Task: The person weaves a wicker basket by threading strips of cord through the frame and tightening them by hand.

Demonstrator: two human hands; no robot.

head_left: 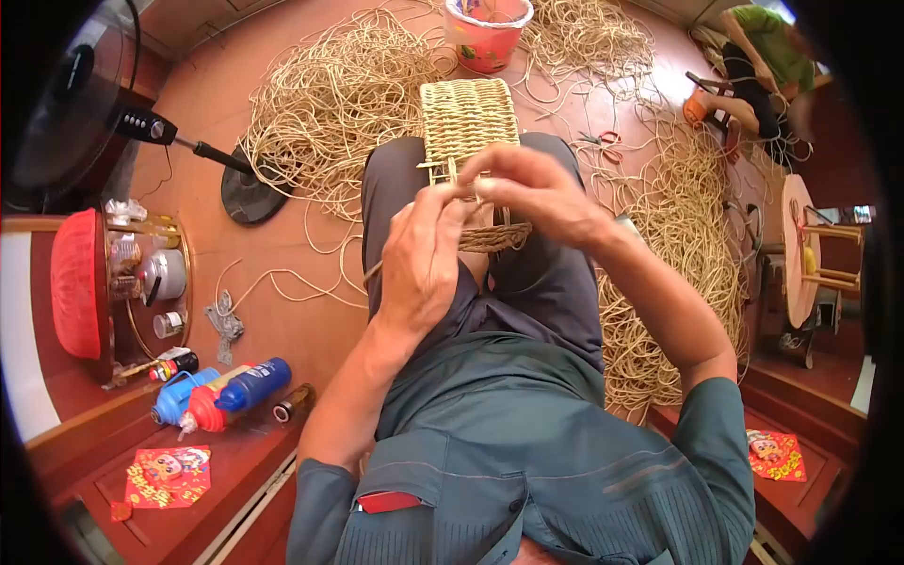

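Observation:
A basket (470, 118) woven from pale cord rests on my lap between my knees. Its far part is tightly woven, bare frame rods show in the middle, and a thick braided edge (494, 237) lies nearest me. My left hand (422, 259) is closed at the near left of the open frame, with a strand of cord (373, 273) trailing out below it. My right hand (537, 195) reaches in from the right, fingers bent and fingertips pinched on cord beside the left fingertips. The fingers partly hide the strand, and the right hand is slightly blurred.
Heaps of loose cord (344, 94) cover the floor ahead and to the right. A pink bucket (487, 42) stands beyond the basket, red-handled scissors (607, 146) lie right. A fan (141, 127) and flasks (254, 384) are at left. Another person (767, 47) sits far right.

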